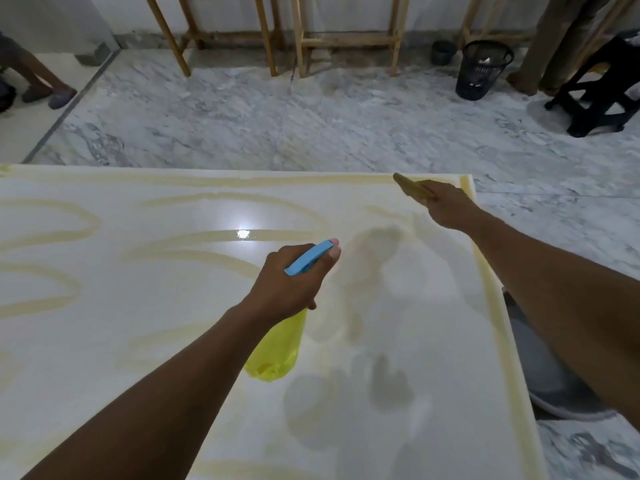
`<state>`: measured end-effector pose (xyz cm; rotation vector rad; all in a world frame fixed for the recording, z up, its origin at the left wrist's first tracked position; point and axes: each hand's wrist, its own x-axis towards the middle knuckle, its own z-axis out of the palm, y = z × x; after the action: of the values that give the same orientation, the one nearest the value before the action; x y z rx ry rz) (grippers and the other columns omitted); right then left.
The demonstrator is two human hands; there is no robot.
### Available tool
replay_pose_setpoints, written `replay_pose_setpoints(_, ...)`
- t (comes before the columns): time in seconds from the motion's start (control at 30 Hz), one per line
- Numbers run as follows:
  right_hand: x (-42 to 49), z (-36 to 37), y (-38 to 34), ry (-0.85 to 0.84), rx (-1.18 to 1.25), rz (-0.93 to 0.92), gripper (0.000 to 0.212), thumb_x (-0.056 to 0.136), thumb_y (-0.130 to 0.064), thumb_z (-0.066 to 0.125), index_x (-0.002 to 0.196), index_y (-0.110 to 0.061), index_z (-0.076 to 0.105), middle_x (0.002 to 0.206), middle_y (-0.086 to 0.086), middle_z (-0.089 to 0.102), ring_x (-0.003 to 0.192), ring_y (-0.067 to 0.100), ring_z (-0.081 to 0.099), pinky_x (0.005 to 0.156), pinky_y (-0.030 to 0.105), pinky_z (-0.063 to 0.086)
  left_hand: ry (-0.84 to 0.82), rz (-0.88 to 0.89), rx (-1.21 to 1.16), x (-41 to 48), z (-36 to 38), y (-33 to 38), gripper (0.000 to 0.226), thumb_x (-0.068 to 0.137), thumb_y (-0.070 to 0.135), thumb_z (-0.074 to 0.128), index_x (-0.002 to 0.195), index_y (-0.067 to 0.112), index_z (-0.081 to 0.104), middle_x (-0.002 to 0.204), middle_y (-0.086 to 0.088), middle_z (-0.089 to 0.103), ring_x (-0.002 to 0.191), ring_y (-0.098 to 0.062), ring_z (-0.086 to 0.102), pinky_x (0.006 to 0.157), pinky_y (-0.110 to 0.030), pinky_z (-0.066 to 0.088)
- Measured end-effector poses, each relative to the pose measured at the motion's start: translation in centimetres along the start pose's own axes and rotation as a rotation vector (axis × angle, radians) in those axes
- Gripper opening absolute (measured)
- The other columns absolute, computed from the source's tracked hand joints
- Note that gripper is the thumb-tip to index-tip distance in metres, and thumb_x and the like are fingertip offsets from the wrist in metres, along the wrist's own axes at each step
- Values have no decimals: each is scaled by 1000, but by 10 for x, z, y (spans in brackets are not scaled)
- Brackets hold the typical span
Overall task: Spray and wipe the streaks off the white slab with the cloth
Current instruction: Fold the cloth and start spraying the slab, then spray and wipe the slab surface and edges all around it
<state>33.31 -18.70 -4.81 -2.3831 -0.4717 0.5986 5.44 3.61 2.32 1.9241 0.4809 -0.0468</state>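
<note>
Head view. We see the white slab (145, 306) filling the lower part of the frame, its glossy face crossed by yellowish streaks (194, 256) that run as bands and loops over the left half and along the far and right edges. A lamp glare (243, 233) sits near the slab's middle.

Our left hand (287, 282) is held above the slab right of centre, its fingers wrapped tightly round the neck of a spray bottle (277, 351). The bottle's yellow body hangs below the wrist; its blue trigger head (308, 259) points away from us and to the right, with a pink nozzle tip at the end.

Our right hand (446, 207) reaches to the far right corner of the slab and is clenched on a yellowish-brown cloth (414, 190), which sticks out to the left of the knuckles. We cannot tell whether the cloth touches the surface. Soft grey shadows of both arms lie on the slab between and below the hands.

Beyond the slab we see a grey-veined marble floor (277, 112), wooden frame legs (343, 39) against the far wall, a black mesh waste bin (481, 71) and a black plastic stool (602, 95) at the upper right. At the upper left edge, another person's leg and slippered foot (60, 97) rest on the floor
</note>
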Motion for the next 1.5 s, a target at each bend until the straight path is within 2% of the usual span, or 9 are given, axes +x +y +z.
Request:
replay_pose_setpoints(0.17,69,39,52,-129,-481,-38,77,85,-58,47,154,-42,16,162,-6,26,150,30,21,114,59,27,24,-6,-82,30,8,-6,10,101,45,68,101,53,73,99,-26,72,53,-18,66,53,-17,54)
replay_pose_setpoints(0.37,78,64,72,-19,-634,-276,73,95,-66,23,156,-27,15,167,-3,6,154,23,-1,120,56,13,21,-29,-132,46,21,-13,27,85,62,62,92,39,76,99,-31,70,61,-41,65,53,-15,53)
replay_pose_setpoints(0.5,86,88,89,56,-687,-299,74,95,-66,10,158,-29,1,167,-3,-9,154,20,-11,122,50,4,22,-34,-139,50,26,-24,28,84,68,61,90,44,75,96,-28,70,58,-37,65,55,-16,54)
replay_pose_setpoints(0.8,11,151,73,86,-604,-422,57,102,-43,18,157,-28,22,166,-1,11,154,19,3,123,43,15,49,-47,-140,27,18,-47,13,89,72,61,88,67,73,94,-23,73,53,-27,70,58,-23,58)
replay_pose_setpoints(1.13,-189,280,21,69,-596,-576,53,104,-38,30,156,-27,26,165,0,17,154,20,8,123,40,12,105,-43,-59,-98,-19,-78,24,103,54,58,119,43,73,98,-8,76,52,-18,69,60,-20,57)
replay_pose_setpoints(1.3,-286,329,-8,-4,-301,-509,45,105,-33,33,148,-27,45,158,-11,34,151,9,22,122,32,16,150,-38,-96,-186,-37,-106,10,103,52,59,102,53,70,100,-9,77,54,-23,69,62,-34,62)
replay_pose_setpoints(1.37,-319,322,-40,-9,108,-243,35,106,-31,38,132,-27,62,132,-15,62,125,11,57,102,24,44,163,-40,-115,-218,-42,-115,11,103,52,60,104,50,72,100,-10,77,54,-24,69,61,-38,64)
replay_pose_setpoints(1.43,-338,304,-62,-48,681,173,31,105,-33,45,113,-18,70,88,-3,73,77,20,68,62,27,53,162,-44,-139,-238,-47,-118,19,103,52,60,111,42,75,99,-10,77,55,-25,69,60,-40,64)
replay_pose_setpoints(1.5,-348,280,-72,-233,1242,477,42,101,-38,51,111,-3,71,94,16,73,79,30,69,65,33,57,155,-49,-133,-244,-48,-115,30,104,52,60,116,32,77,99,-11,77,55,-23,69,58,-36,63)
